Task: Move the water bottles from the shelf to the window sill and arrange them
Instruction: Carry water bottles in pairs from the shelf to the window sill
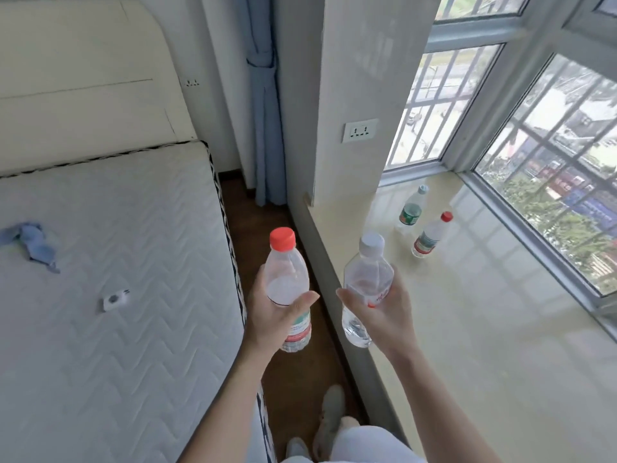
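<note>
The left hand point(273, 315) curls round the middle of a red-capped bottle point(287, 272), thumb across its front, holding it upright just off the window sill point(467, 329). The right hand point(384, 312) likewise grips a white-capped bottle point(367, 272) over the sill's near edge. Farther along the sill stand a green-labelled bottle point(411, 208) and, just beside it, another red-topped bottle point(429, 237). A mattress point(117, 262) lies opposite the sill.

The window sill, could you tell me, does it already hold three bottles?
No, only two bottles stand on the window sill: a green-labelled bottle and a red-capped bottle.
</note>
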{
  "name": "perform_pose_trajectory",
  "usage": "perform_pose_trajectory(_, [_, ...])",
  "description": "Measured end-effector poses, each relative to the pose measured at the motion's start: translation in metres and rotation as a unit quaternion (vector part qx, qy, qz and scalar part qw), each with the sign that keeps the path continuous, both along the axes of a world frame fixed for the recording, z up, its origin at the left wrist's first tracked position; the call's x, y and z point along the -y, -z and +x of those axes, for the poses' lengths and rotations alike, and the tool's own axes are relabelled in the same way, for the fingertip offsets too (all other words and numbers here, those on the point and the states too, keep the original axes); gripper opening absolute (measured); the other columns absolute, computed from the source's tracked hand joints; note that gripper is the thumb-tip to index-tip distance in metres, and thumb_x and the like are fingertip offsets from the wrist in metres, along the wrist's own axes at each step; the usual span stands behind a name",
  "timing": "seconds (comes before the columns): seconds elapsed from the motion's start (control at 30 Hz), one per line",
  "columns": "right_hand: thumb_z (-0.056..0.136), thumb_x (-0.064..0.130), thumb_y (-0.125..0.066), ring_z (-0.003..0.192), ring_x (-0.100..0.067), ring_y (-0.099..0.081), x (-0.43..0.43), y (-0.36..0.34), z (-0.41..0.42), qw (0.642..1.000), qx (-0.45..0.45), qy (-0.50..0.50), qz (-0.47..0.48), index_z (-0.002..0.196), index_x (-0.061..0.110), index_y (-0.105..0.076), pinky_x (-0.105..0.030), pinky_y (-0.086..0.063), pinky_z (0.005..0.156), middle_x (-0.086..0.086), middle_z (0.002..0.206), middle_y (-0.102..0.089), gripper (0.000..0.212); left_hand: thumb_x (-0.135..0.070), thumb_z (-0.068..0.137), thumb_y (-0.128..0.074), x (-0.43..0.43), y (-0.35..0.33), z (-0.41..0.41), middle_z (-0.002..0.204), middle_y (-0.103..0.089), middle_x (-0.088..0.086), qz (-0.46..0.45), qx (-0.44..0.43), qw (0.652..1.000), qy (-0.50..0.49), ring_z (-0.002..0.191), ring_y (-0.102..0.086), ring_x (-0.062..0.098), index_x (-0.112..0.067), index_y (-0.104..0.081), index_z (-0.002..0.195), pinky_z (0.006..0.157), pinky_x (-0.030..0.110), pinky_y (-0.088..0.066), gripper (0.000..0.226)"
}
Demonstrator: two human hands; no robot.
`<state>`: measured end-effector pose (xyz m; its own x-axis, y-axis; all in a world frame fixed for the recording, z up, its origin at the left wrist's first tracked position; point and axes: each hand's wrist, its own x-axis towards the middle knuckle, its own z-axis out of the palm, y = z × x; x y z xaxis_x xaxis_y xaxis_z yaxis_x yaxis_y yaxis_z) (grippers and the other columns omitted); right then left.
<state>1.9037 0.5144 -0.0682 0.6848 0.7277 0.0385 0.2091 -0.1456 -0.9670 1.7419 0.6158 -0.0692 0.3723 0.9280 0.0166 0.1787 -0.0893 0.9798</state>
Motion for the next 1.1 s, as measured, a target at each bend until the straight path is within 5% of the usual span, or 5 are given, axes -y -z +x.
perform_pose_trajectory(0.43, [0.064,0.042,-0.083,0.094,-0.016,-0.069,-0.11,0.035,0.156,0.986,-0.05,0.16,0.0,0.105,0.027,-0.062,-0.049,-0.056,0.087,0.006,0.097,-0.07,0.048,-0.087,0.046,-0.066,-0.157,0.014,0.171,0.112,-0.063,-0.016,-0.025,-0.031,0.987,0.156,0.108,-0.059,-0.004,-0.04,-0.051,0.116,0.082,0.01,-0.05,0.086])
perform_pose_trajectory(0.57, [0.062,0.04,-0.083,0.096,-0.019,-0.068,-0.125,0.037,0.209,0.976,-0.071,0.206,-0.003,0.102,0.034,-0.057,-0.05,-0.056,0.085,0.007,0.098,-0.068,0.048,-0.079,0.048,-0.074,-0.194,0.009,0.23,0.113,-0.065,-0.011,-0.045,-0.039,0.98,0.188,0.109,-0.062,0.005,-0.036,-0.054,0.119,0.09,0.029,-0.053,0.086])
perform_pose_trajectory(0.67, [0.066,0.029,-0.087,0.089,-0.011,-0.067,-0.13,0.037,0.233,0.965,-0.078,0.252,0.006,0.099,0.035,-0.055,-0.04,-0.054,0.079,0.015,0.092,-0.069,0.047,-0.073,0.053,-0.077,-0.212,0.011,0.264,0.119,-0.063,-0.005,-0.046,-0.053,0.972,0.222,0.117,-0.059,0.014,-0.035,-0.053,0.124,0.1,0.045,-0.05,0.083])
perform_pose_trajectory(0.8, [0.07,0.014,-0.089,0.085,-0.003,-0.066,-0.131,0.04,0.252,0.95,-0.088,0.301,0.004,0.106,0.025,-0.056,-0.027,-0.047,0.077,0.021,0.09,-0.068,0.05,-0.062,0.057,-0.075,-0.223,0.015,0.307,0.113,-0.062,-0.008,-0.033,-0.066,0.96,0.271,0.111,-0.06,0.007,-0.057,-0.053,0.104,0.1,0.041,-0.05,0.052])
perform_pose_trajectory(1.1, [0.054,0.048,-0.084,0.089,-0.015,-0.067,-0.119,0.064,0.263,0.888,-0.114,0.444,-0.014,0.095,0.029,-0.056,-0.04,-0.054,0.08,0.011,0.091,-0.068,0.053,-0.051,0.058,-0.079,-0.242,0.046,0.381,0.108,-0.062,-0.015,-0.076,-0.11,0.915,0.381,0.106,-0.058,-0.001,-0.035,-0.059,0.106,0.093,0.033,-0.05,0.055])
